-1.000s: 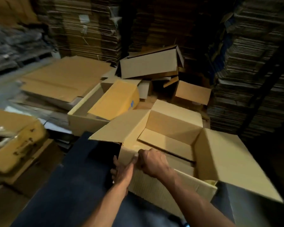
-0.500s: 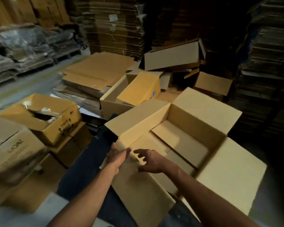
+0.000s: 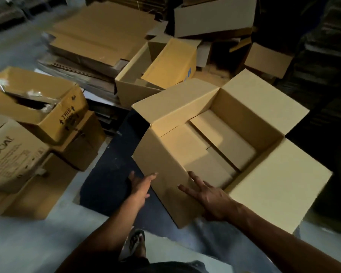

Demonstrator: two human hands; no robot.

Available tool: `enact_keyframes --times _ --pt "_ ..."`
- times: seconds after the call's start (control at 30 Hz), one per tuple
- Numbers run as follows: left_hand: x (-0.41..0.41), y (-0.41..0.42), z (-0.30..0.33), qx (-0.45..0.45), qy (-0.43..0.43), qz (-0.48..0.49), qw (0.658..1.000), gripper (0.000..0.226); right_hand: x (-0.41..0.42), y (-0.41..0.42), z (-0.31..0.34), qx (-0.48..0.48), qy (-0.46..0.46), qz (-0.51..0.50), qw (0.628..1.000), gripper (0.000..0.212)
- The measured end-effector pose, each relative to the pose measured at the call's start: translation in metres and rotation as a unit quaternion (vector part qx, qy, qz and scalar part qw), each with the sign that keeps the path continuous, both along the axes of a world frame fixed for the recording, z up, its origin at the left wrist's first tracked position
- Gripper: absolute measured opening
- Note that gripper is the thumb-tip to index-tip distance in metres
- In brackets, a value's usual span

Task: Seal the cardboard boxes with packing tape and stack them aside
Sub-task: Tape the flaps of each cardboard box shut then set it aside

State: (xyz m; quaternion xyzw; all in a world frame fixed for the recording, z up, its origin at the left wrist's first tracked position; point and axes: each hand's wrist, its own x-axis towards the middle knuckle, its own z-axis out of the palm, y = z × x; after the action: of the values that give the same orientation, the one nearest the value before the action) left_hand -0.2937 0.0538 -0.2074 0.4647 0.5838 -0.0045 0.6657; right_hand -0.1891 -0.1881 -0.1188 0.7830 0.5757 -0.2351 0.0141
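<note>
Between the flat left hand (image 3: 141, 187) and flat right hand (image 3: 209, 198), the open box (image 3: 165, 164) tilts; nothing grips it, so it could slip.

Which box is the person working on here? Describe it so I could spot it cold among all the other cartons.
Start at the dark mat on the pale floor. The open box stands on it, straight ahead of the person, left hand and right hand flat against its near wall. Unlike the printed cartons to the left, it is plain, its top flaps spread wide.
</note>
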Motion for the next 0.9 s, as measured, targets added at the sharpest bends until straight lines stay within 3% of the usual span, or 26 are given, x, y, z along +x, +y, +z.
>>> enact_keyframes --times 0.2,0.33,0.4,0.5,0.6,0.7,0.77,0.87,0.9 --pt "-0.005 0.075 0.019 0.009 0.008 0.058 0.998 0.091 0.004 0.1 -0.007 0.064 0.036 -0.055 0.996 0.093" --pt "-0.024 0.099 0.011 0.003 0.022 -0.034 0.999 0.062 -0.007 0.15 -0.013 0.131 0.067 -0.106 0.983 0.077" --pt "-0.034 0.104 0.009 0.006 0.044 -0.081 0.996 0.056 -0.011 0.162 -0.016 0.151 0.08 -0.139 0.975 0.076" --pt "-0.047 0.115 0.022 -0.003 0.037 -0.068 0.997 0.047 -0.011 0.162 -0.023 0.153 0.129 -0.185 0.962 0.09" --pt "-0.062 0.135 0.053 0.042 -0.048 -0.071 0.995 0.025 -0.01 0.155 -0.024 0.194 0.291 -0.261 0.9 0.099" --pt "-0.073 0.158 0.106 0.135 -0.104 -0.087 0.982 0.025 -0.025 0.163 -0.015 0.196 0.416 -0.296 0.837 0.085" --pt "-0.065 0.167 0.148 0.193 -0.126 -0.115 0.966 0.02 -0.033 0.173 -0.006 0.205 0.42 -0.276 0.84 0.08" --pt "-0.038 0.159 0.19 0.259 -0.152 -0.166 0.939 0.009 -0.028 0.177 0.013 0.232 0.318 -0.26 0.882 0.073" --pt "-0.026 0.148 0.198 0.285 -0.146 -0.189 0.928 0.015 -0.022 0.173 0.018 0.246 0.283 -0.272 0.886 0.07"
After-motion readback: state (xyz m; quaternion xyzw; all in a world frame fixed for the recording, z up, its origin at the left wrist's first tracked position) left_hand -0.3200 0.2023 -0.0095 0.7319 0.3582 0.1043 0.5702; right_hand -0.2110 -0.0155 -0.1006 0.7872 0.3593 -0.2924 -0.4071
